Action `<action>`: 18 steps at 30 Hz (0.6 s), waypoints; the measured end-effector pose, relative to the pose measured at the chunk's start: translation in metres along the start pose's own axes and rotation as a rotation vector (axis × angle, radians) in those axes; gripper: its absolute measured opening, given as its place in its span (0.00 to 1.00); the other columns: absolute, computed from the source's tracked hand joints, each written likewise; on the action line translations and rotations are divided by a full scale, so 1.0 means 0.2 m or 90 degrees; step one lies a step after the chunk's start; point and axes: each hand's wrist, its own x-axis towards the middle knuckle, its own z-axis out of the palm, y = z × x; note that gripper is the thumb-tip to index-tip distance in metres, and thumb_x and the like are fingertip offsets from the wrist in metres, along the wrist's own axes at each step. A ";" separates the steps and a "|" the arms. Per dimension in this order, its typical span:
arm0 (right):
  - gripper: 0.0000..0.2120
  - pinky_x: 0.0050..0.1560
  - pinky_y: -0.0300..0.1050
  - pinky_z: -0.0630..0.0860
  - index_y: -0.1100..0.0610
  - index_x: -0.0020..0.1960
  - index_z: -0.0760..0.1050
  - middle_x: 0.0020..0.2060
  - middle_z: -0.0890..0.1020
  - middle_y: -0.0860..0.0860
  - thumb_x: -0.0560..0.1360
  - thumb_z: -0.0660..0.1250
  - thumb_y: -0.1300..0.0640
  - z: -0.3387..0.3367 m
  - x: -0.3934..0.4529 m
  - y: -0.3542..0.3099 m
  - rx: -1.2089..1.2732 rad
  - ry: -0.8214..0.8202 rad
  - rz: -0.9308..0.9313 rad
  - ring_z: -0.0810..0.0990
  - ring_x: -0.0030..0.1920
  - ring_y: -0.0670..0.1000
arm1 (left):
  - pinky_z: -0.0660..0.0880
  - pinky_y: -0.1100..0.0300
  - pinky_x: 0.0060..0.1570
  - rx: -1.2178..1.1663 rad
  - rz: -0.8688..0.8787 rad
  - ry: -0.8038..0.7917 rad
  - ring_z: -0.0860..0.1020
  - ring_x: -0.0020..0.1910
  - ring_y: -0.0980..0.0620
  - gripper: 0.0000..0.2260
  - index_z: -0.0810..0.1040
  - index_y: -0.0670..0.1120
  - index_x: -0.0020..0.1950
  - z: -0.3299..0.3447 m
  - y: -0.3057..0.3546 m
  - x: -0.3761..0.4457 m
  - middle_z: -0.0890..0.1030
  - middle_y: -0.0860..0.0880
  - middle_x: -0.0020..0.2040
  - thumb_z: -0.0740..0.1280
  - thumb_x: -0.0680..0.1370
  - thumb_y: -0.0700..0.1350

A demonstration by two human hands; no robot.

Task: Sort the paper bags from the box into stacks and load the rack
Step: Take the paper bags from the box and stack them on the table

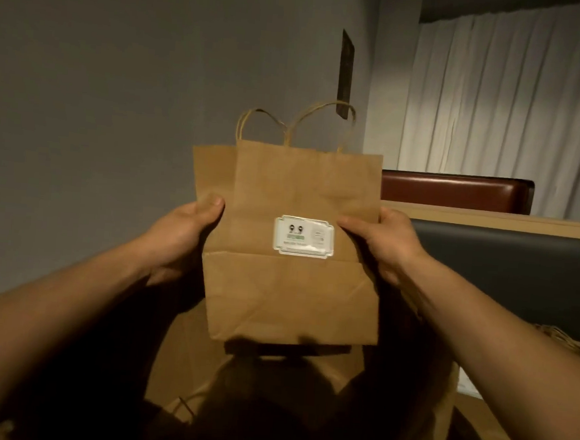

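A grey wall [118,104] carries a dark hanging panel [345,74]. White curtains [503,97] hang at right, above a reddish-brown seat back [455,191] and a wooden ledge [508,219].

Restaurant dining area: padded booth seat [455,192], wood-trimmed divider [504,221], white curtain [513,98], branded takeaway bag [289,254].

Between my left hand [184,233] and my right hand [386,240] I see the paper bag [287,288], plain brown, with brown twisted handles [295,124]. Its label [304,236] beside my right thumb is white with green and black print. Beyond my right hand, the curtain [510,97] is white and the seat back [455,192] is dark red-brown.
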 end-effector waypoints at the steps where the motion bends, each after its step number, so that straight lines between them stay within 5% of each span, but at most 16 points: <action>1: 0.11 0.48 0.46 0.81 0.54 0.53 0.82 0.45 0.86 0.50 0.71 0.76 0.59 -0.04 0.01 0.00 -0.039 0.052 -0.012 0.86 0.43 0.51 | 0.78 0.48 0.54 0.011 0.003 0.010 0.83 0.53 0.44 0.15 0.78 0.44 0.63 -0.01 -0.01 0.01 0.84 0.42 0.57 0.59 0.83 0.50; 4: 0.13 0.49 0.47 0.81 0.55 0.54 0.82 0.47 0.85 0.49 0.71 0.76 0.60 -0.19 0.05 0.01 0.099 0.256 -0.022 0.84 0.42 0.49 | 0.81 0.50 0.49 0.063 0.005 0.062 0.83 0.49 0.44 0.12 0.77 0.44 0.62 -0.07 0.00 0.02 0.84 0.41 0.56 0.58 0.84 0.45; 6: 0.11 0.50 0.57 0.82 0.53 0.53 0.81 0.49 0.86 0.52 0.71 0.75 0.62 -0.24 0.04 0.00 0.263 0.268 0.020 0.86 0.46 0.54 | 0.82 0.55 0.41 0.068 -0.001 0.094 0.83 0.46 0.46 0.12 0.77 0.44 0.63 -0.12 0.00 0.01 0.84 0.42 0.55 0.58 0.84 0.43; 10: 0.13 0.48 0.62 0.82 0.53 0.57 0.78 0.51 0.85 0.56 0.74 0.74 0.60 -0.23 0.01 -0.02 0.356 0.120 0.058 0.86 0.48 0.58 | 0.81 0.58 0.38 0.019 0.005 0.135 0.84 0.40 0.51 0.11 0.77 0.44 0.62 -0.17 0.01 0.01 0.84 0.44 0.50 0.58 0.83 0.40; 14: 0.15 0.51 0.58 0.82 0.59 0.63 0.78 0.54 0.85 0.58 0.76 0.70 0.60 -0.07 -0.03 0.00 0.174 -0.049 0.024 0.85 0.51 0.56 | 0.80 0.52 0.45 -0.031 -0.002 0.110 0.83 0.45 0.48 0.11 0.78 0.45 0.62 -0.11 0.04 -0.01 0.84 0.45 0.52 0.60 0.83 0.43; 18: 0.16 0.53 0.52 0.82 0.59 0.63 0.76 0.53 0.85 0.55 0.77 0.71 0.59 0.10 -0.04 -0.04 0.065 -0.122 -0.003 0.85 0.51 0.53 | 0.83 0.54 0.40 -0.074 0.050 0.086 0.85 0.44 0.49 0.14 0.79 0.47 0.59 0.04 0.15 -0.05 0.85 0.46 0.49 0.59 0.83 0.53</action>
